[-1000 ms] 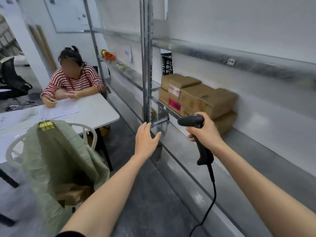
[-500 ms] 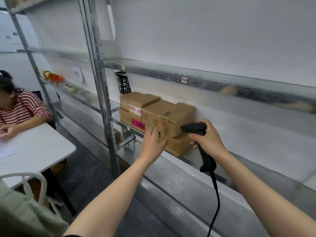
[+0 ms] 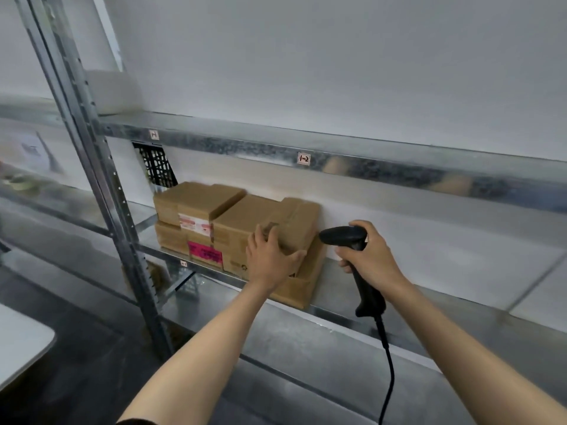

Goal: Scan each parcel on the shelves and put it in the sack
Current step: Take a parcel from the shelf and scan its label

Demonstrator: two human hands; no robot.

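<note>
- Nearest us: a white table corner (image 3: 18,348) at the low left edge, and the black cable (image 3: 390,363) hanging down beside our right forearm.
- Our right hand (image 3: 369,256) is wrapped around the handle of the black scanner (image 3: 342,236), with the fingers closed round the grip. The scanner's head points left and sits just beside the right end of the parcel stack.
- Our left hand (image 3: 271,262) grips the upper right parcel (image 3: 276,216). The fingers are bent over its front top edge and the thumb is spread along the front face.
- That parcel sits on the middle shelf (image 3: 337,312), stacked on a lower right parcel (image 3: 302,288) whose near corner shows below our left wrist.
- Touching it on the left is the upper left parcel (image 3: 196,199), which has a white label. Beneath that one is the pink-label parcel (image 3: 205,254). All four are plain brown cardboard and somewhat blurred.
- A grey steel upright (image 3: 101,185) stands left of the stack.
- Behind the stack is a black lattice crate (image 3: 156,165), partly hidden.
- Above, the upper shelf beam (image 3: 383,168) carries small tags (image 3: 303,158); we read "1-1" and "1-2". A white wall lies beyond.
</note>
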